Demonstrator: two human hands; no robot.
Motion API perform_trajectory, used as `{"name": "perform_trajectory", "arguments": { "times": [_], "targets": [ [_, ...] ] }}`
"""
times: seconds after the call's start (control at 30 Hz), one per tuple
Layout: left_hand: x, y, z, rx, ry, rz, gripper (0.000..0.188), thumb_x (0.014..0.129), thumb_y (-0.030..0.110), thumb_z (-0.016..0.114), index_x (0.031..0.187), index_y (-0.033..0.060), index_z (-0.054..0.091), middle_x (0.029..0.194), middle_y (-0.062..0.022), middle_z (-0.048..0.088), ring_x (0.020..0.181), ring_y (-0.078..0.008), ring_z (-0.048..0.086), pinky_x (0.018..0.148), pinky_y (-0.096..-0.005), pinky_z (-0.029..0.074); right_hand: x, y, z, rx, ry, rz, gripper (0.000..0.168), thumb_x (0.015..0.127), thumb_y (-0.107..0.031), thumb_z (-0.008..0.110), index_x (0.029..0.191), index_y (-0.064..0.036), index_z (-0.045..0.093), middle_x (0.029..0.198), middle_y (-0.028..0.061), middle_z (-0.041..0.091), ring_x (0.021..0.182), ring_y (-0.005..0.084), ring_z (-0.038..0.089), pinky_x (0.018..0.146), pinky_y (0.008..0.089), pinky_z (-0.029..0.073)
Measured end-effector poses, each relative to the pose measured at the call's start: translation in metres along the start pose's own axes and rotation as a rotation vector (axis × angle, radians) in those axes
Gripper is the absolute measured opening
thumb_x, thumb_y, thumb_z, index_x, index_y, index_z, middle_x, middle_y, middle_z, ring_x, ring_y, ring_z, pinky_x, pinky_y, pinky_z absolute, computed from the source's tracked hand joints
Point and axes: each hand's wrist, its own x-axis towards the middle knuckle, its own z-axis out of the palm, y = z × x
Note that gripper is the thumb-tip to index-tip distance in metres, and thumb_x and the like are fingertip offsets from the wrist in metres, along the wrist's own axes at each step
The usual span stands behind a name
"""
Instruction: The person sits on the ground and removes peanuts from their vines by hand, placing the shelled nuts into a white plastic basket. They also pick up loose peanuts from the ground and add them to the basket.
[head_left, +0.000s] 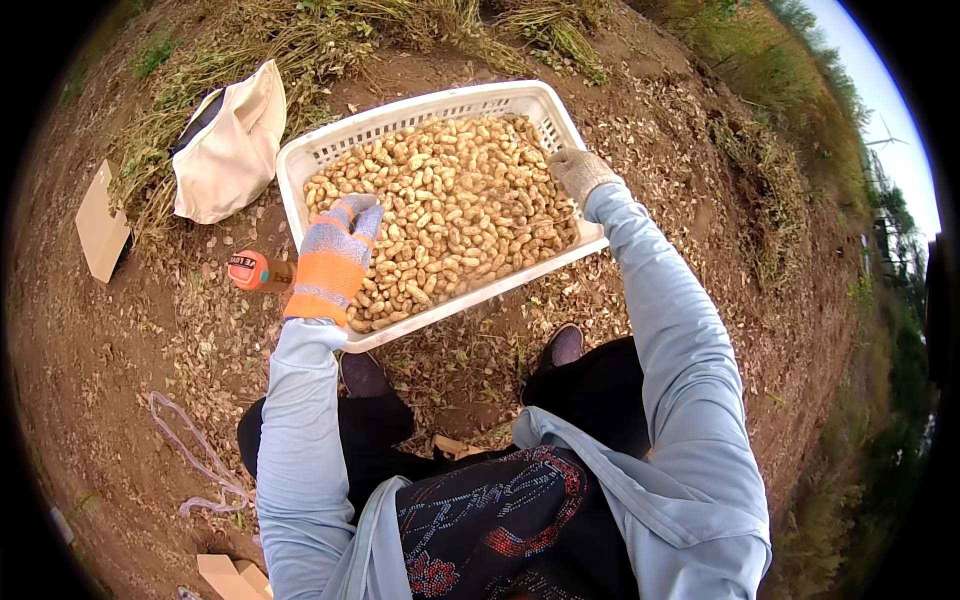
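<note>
A white plastic basket (450, 306) with slotted walls stands in front of me, filled with unshelled peanuts (450, 202). My left hand (337, 244), in a grey and orange knit glove, reaches across the basket's left side. Its fingers are bent over the peanuts, the thumb a little apart from them. At the right side, my right hand (581, 174) wears a dirty beige glove and lies across the rim, fingers curled inward. Their undersides are hidden, so a grip on rim or peanuts cannot be made out.
Left of the basket are an orange-lidded bottle (259, 271) bearing writing, a cream cloth hat (229, 150) and a cardboard piece (103, 221). Pulled peanut plants (300, 45) lie behind. A clear plastic strip (199, 442) and cardboard (229, 577) are at lower left. My shoes (366, 373) flank the basket's near edge.
</note>
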Motion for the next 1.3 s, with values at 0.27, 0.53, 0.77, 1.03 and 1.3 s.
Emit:
{"name": "perform_trajectory", "arguments": {
  "times": [0.27, 0.53, 0.77, 1.03, 1.3],
  "targets": [
    [-0.004, -0.004, 0.007, 0.088, -0.011, -0.013, 0.026, 0.089, 0.024, 0.062, 0.105, 0.0032, 0.066, 0.093, -0.0172, 0.068, 0.082, -0.0284, 0.066, 0.071, -0.0352, 0.051, 0.059, -0.027, 0.011, -0.046, 0.106, 0.062, 0.030, 0.089, -0.026, 0.056, 0.117, -0.017, 0.062, 0.113, 0.0134, 0.065, 0.104, 0.0294, 0.062, 0.092, 0.0362, 0.047],
    [-0.004, -0.015, 0.011, 0.071, -0.008, -0.027, 0.025, 0.088, 0.022, 0.063, 0.104, 0.0029, 0.066, 0.096, -0.0185, 0.067, 0.085, -0.0314, 0.066, 0.073, -0.0362, 0.051, 0.082, -0.045, 0.020, -0.156, -0.099, 0.106, 0.029, 0.092, -0.019, 0.049, 0.117, -0.013, 0.061, 0.121, 0.0146, 0.061, 0.110, 0.0292, 0.060, 0.095, 0.0392, 0.046],
    [-0.002, -0.013, 0.007, 0.110, -0.010, 0.003, 0.024, 0.091, 0.015, 0.059, 0.110, 0.0005, 0.062, 0.088, -0.0110, 0.067, 0.077, -0.0155, 0.065, 0.066, -0.0275, 0.049, 0.078, -0.053, 0.017, 0.170, -0.048, 0.340, 0.030, 0.094, -0.018, 0.045, 0.118, -0.009, 0.060, 0.123, 0.0150, 0.059, 0.112, 0.0293, 0.058, 0.097, 0.0396, 0.045],
    [-0.006, -0.010, 0.007, 0.129, 0.012, 0.042, 0.026, 0.087, 0.022, 0.062, 0.102, 0.0017, 0.065, 0.095, -0.0198, 0.066, 0.087, -0.0339, 0.064, 0.075, -0.0395, 0.050, 0.100, -0.018, 0.043, -0.336, 0.043, 0.026, 0.026, 0.089, -0.021, 0.051, 0.106, -0.008, 0.065, 0.107, 0.0163, 0.066, 0.102, 0.0303, 0.063, 0.088, 0.0410, 0.049],
    [-0.006, -0.007, -0.015, 0.007, 0.105, -0.014, 0.030, 0.091, 0.022, 0.059, 0.111, 0.0000, 0.062, 0.091, -0.0159, 0.068, 0.082, -0.0249, 0.066, 0.070, -0.0336, 0.051, 0.049, -0.003, -0.003, 0.522, -0.145, 0.010, 0.011, 0.093, -0.015, 0.054, 0.090, -0.005, 0.059, 0.078, 0.0036, 0.067, 0.059, 0.0074, 0.059, 0.049, 0.0179, 0.047]
  ]
}}
